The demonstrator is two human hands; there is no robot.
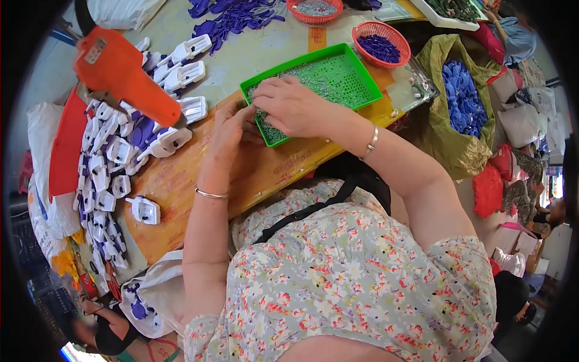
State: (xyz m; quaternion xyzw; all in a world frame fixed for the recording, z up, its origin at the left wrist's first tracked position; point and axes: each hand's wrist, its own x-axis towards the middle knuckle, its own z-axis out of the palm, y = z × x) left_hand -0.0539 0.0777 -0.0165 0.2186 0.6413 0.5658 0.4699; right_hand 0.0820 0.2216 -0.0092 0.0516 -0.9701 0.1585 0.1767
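Note:
A green plastic tray (362,96) with a perforated floor lies at the table's front edge, strewn with small grey metal pieces (322,75), apparently screws. My right hand (292,108) reaches over its left part, fingers curled down and bunched close to my left hand. At the tray's left corner is my left hand (232,130), its thumb and fingers drawn together. Whatever either hand pinches is too small or hidden to make out. Left of my left hand hangs an orange power screwdriver (123,78), tip down, above a pile of white and purple plastic housings (120,151).
One white housing (145,210) sits apart near the front edge. Behind the tray stand red baskets, one with purple parts (379,48), another with grey pieces (313,8). Purple pieces (232,21) lie at the back. An open sack (437,111) of blue parts stands right.

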